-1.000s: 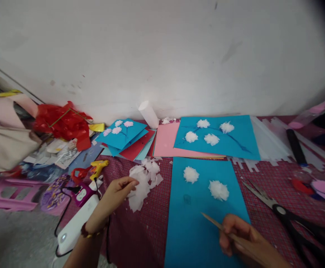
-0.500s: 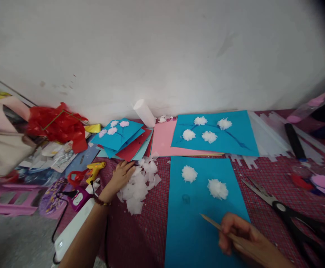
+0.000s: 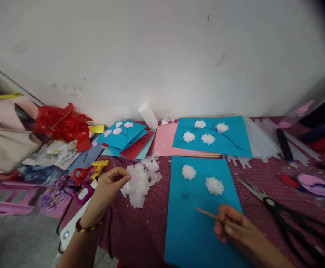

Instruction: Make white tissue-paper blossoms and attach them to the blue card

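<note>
My right hand (image 3: 232, 225) grips a thin pointed wooden stick (image 3: 205, 212), its tip over a blue sheet (image 3: 196, 230). Two fluffy white paper flowers (image 3: 188, 172) sit on that sheet, beside a small round wet-looking spot (image 3: 185, 194). My left hand (image 3: 110, 186) is raised at the left edge of a pile of white paper squares (image 3: 137, 182). Its thumb and fingertips are pinched together; whether a square is between them I cannot make out. Behind, another blue sheet (image 3: 235, 143) bears several white flowers and painted branches.
Black-handled scissors (image 3: 274, 208) lie open on the right, near a black-handled tool (image 3: 284, 145) and white strips (image 3: 259, 137). A yellow glue gun (image 3: 99, 167) and purple device (image 3: 85, 192) are left of the pile. Blue cards (image 3: 126, 134) and a white roll (image 3: 148, 116) stand by the wall.
My left hand has lifted off the paper pile, moved back to the left and closed from flat fingers into a pinch. My right hand, still with the stick, has shifted slightly left and up.
</note>
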A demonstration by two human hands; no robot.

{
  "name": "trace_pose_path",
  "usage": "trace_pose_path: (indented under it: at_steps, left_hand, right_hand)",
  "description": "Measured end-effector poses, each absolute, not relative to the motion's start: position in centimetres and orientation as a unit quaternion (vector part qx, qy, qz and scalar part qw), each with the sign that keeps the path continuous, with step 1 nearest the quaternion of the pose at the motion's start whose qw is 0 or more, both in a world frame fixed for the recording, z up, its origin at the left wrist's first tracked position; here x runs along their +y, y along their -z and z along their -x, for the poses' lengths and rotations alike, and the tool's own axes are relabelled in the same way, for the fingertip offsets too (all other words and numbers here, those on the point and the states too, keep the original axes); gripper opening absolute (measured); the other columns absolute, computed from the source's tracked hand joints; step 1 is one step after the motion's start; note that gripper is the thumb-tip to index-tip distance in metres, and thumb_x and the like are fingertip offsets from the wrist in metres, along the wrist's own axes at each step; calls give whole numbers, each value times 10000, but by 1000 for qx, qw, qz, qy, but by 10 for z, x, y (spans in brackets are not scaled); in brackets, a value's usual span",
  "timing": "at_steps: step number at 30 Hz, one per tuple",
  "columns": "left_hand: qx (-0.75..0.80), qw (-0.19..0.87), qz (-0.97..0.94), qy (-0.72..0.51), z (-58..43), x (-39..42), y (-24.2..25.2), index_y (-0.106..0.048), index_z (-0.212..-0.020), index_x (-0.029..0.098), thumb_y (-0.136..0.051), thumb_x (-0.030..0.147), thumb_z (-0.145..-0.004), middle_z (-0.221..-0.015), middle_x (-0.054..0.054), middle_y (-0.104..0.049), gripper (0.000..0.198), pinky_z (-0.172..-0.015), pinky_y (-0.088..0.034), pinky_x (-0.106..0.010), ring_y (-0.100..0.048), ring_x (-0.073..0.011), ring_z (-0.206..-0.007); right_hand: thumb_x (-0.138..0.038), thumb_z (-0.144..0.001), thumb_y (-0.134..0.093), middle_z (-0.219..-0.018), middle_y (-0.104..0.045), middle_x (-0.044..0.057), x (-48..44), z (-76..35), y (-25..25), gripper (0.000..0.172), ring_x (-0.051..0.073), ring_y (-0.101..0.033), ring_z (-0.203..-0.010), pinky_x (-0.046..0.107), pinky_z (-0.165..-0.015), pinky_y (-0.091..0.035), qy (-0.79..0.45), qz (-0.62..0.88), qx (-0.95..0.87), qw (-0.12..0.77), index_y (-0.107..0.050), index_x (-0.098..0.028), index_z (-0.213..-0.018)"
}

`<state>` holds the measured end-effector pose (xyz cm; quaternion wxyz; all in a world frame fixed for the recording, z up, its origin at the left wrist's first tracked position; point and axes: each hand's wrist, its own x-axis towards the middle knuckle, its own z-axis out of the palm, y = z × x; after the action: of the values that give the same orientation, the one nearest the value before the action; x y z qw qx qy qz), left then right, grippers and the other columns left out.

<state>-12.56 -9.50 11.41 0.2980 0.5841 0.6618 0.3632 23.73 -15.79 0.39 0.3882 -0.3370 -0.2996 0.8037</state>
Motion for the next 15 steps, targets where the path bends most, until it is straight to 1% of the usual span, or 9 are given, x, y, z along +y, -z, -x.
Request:
trace_pose_path:
  at_steps: [1, 3, 5, 6, 7, 9, 11, 13, 15]
  left_hand:
    - [651, 308, -582, -378, 122, -95, -113, -579, -681, 153, -680, 321, -687, -620, 26, -540, 196, -509, -373, -196, -469, -92, -551]
    - [629, 340, -578, -393, 116, -93, -108, -577, -833, 163, -680, 323, -685, -648, 37, -535, 242, -493, -365, -189, -469, -86, -541]
    - [615, 372, -583, -380, 113, -89, -98, -538, -1062, 170, -664, 335, -687, -640, 55, -514, 428, -470, -343, -185, -459, -87, -522]
    - [613, 383, -590, -361, 114, -87, -92, -513, -1133, 165, -656, 340, -684, -622, 65, -495, 502, -461, -328, -184, -447, -86, -510]
    - [616, 388, -598, -337, 115, -85, -85, -520, -1138, 153, -651, 346, -673, -601, 72, -475, 520, -454, -313, -184, -431, -85, -498]
    - [633, 379, -611, -288, 120, -82, -71, -594, -948, 138, -649, 365, -640, -570, 71, -453, 387, -450, -295, -188, -408, -82, -486]
    - [647, 364, -619, -257, 126, -83, -60, -581, -715, 145, -637, 392, -635, -549, 59, -459, 266, -455, -300, -195, -408, -85, -489]
    - [651, 350, -625, -251, 131, -85, -55, -559, -630, 150, -614, 419, -670, -537, 48, -476, 277, -464, -314, -199, -421, -92, -493]
    - [646, 333, -635, -260, 134, -88, -57, -595, -650, 150, -587, 436, -712, -551, 30, -522, 293, -485, -346, -208, -461, -108, -515]
  right_hand:
    - [-441, -702, -773, -694, -680, 13, -158, -238, -5, 344, 124, -559, -586, 246, -572, -377, -799, 336, -305, 395, -546, -204, -805]
    - [-429, -704, -775, -701, -680, 14, -157, -238, -6, 342, 125, -558, -596, 246, -576, -380, -789, 337, -309, 411, -547, -200, -816]
    - [-408, -708, -776, -702, -679, 18, -156, -239, -7, 332, 123, -560, -599, 243, -577, -383, -782, 338, -309, 423, -550, -193, -823]
    - [-394, -712, -775, -702, -679, 19, -156, -239, -7, 323, 122, -563, -599, 243, -577, -385, -780, 336, -310, 428, -551, -190, -825]
    - [-380, -718, -773, -705, -680, 20, -156, -239, -7, 311, 122, -566, -601, 243, -579, -389, -778, 334, -312, 431, -552, -189, -826]
    - [-356, -734, -764, -711, -681, 19, -156, -240, -6, 286, 123, -573, -604, 244, -580, -397, -775, 328, -318, 436, -552, -190, -830]
    - [-339, -750, -752, -721, -684, 19, -157, -239, -4, 262, 124, -578, -608, 246, -584, -406, -773, 324, -323, 439, -554, -192, -837]
    - [-331, -752, -752, -728, -687, 20, -157, -239, -3, 257, 122, -580, -608, 244, -584, -411, -772, 324, -323, 442, -556, -190, -840]
    - [-326, -740, -763, -739, -689, 20, -157, -238, -3, 266, 119, -580, -608, 241, -586, -416, -770, 329, -321, 444, -557, -188, -837]
